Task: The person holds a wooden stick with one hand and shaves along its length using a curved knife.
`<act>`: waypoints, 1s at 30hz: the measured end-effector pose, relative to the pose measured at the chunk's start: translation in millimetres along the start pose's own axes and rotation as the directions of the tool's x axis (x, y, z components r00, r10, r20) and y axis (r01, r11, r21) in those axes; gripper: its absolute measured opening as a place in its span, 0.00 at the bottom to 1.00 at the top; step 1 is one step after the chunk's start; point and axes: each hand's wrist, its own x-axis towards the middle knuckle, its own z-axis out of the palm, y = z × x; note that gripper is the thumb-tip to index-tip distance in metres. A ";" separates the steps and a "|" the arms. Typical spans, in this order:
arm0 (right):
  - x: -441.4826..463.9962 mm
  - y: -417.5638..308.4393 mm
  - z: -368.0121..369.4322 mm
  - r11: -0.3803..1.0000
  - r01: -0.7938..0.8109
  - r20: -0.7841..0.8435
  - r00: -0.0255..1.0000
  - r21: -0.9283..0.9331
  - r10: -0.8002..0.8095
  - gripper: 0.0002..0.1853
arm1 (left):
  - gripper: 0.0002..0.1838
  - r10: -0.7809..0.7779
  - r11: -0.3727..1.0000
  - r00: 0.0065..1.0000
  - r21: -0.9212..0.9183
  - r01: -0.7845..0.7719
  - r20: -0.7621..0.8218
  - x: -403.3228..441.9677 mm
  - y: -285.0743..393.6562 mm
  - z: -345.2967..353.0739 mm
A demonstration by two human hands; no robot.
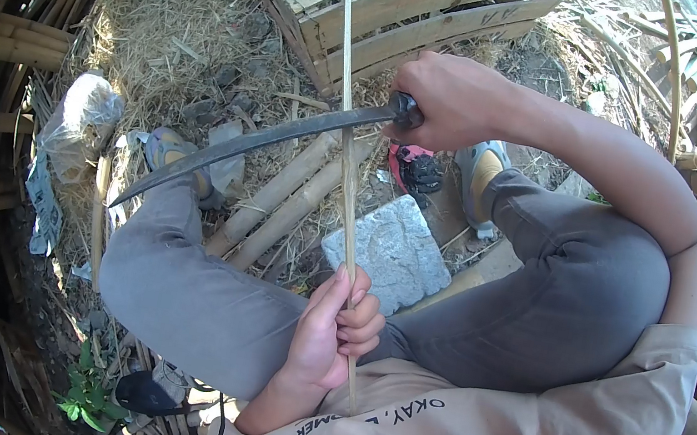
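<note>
My right hand (446,100) is wrapped round the dark handle of a machete. The machete's long curved blade (259,143) reaches out to the left, its tip over my left shin. Near its handle end, the blade crosses a thin split bamboo strip (348,162) and appears to touch it. My left hand (337,326) grips the lower part of this strip close to my shirt. From there the strip runs up and away, its far end in front of a wooden crate. Fingers of both hands are closed.
A slatted wooden crate (420,8) stands ahead. A stone block (389,252) lies between my legs, beside bamboo poles (283,197) and a red and black glove (416,169). A plastic bag (80,122) sits at left. Straw (180,14) covers the ground.
</note>
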 end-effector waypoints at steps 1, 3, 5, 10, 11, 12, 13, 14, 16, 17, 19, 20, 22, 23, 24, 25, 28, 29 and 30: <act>0.4 -0.5 -1.5 1.000 -0.011 0.029 1.000 0.015 0.011 0.18 | 0.18 0.006 1.000 1.000 0.011 -0.006 -0.008 0.5 -0.8 0.6; 1.7 1.1 -0.4 0.999 -0.011 0.053 0.999 0.044 0.009 0.16 | 0.19 0.019 0.999 1.000 0.032 -0.018 -0.022 1.2 -2.3 1.5; 2.9 6.8 4.8 0.997 0.010 0.043 0.999 0.072 -0.013 0.14 | 0.19 0.015 0.997 1.000 0.070 -0.014 -0.014 0.4 -1.5 1.1; 0.3 12.0 7.6 0.991 0.018 0.066 0.997 0.130 -0.027 0.13 | 0.19 -0.074 0.995 0.997 0.062 0.074 0.002 -3.3 4.7 9.1; 0.3 12.9 8.6 0.990 0.032 0.066 0.997 0.136 -0.041 0.13 | 0.19 -0.091 0.993 0.996 0.071 0.090 0.013 -3.8 6.5 6.7; 0.2 12.5 8.4 0.991 0.035 0.071 0.997 0.131 -0.045 0.13 | 0.19 -0.107 0.991 0.994 0.081 0.105 0.024 -4.2 7.3 5.0; -0.3 11.6 7.3 0.991 0.038 0.075 0.996 0.126 -0.048 0.13 | 0.20 -0.112 0.993 0.994 0.042 0.111 0.019 -4.3 7.3 4.5; -0.7 10.8 6.0 0.992 0.039 0.079 0.996 0.120 -0.049 0.13 | 0.20 -0.117 0.993 0.993 0.003 0.117 0.016 -4.2 7.3 4.3; -0.8 9.3 4.0 0.993 0.038 0.085 0.995 0.115 -0.048 0.12 | 0.21 -0.115 0.993 0.993 -0.035 0.115 0.005 -3.5 6.4 3.0; -1.1 8.7 3.6 0.993 0.037 0.087 0.995 0.112 -0.047 0.12 | 0.22 -0.106 0.994 0.994 -0.034 0.106 -0.004 -2.8 4.9 1.0; -2.0 8.3 6.5 0.992 0.057 0.057 0.996 0.110 -0.064 0.12 | 0.22 -0.095 0.995 0.995 -0.021 0.095 -0.020 -1.9 1.2 -3.0; -2.0 8.1 8.0 0.992 0.069 0.043 0.996 0.109 -0.074 0.12 | 0.22 -0.094 0.996 0.995 -0.008 0.094 -0.027 -1.9 -1.5 -4.8; -1.0 7.7 9.1 0.989 0.081 0.067 0.994 0.124 -0.090 0.12 | 0.22 -0.089 0.996 0.995 0.023 0.090 -0.037 -2.2 -2.5 -4.9; -0.5 7.7 9.3 0.988 0.085 0.080 0.992 0.132 -0.096 0.13 | 0.22 -0.087 0.995 0.995 0.041 0.089 -0.039 -2.6 -1.6 -3.2; -0.9 7.0 9.3 0.988 0.065 0.086 0.993 0.142 -0.077 0.13 | 0.22 -0.086 0.994 0.995 0.060 0.088 -0.041 -3.1 -1.0 -2.1; -1.4 5.8 8.5 0.987 0.045 0.092 0.994 0.151 -0.059 0.13 | 0.22 -0.096 0.994 0.995 0.045 0.097 -0.031 -3.5 -0.4 -1.7; -2.6 3.8 7.6 0.987 0.037 0.091 0.995 0.158 -0.052 0.14 | 0.22 -0.121 0.993 0.993 0.008 0.121 0.001 -5.2 1.8 -3.0; -3.1 3.2 7.0 0.987 0.043 0.085 0.995 0.156 -0.057 0.14 | 0.22 -0.128 0.992 0.992 0.003 0.128 0.016 -5.4 3.0 -3.8; -3.0 1.6 4.7 0.986 0.030 0.099 0.994 0.165 -0.047 0.14 | 0.22 -0.136 0.991 0.990 -0.001 0.136 0.031 -5.1 3.9 -4.2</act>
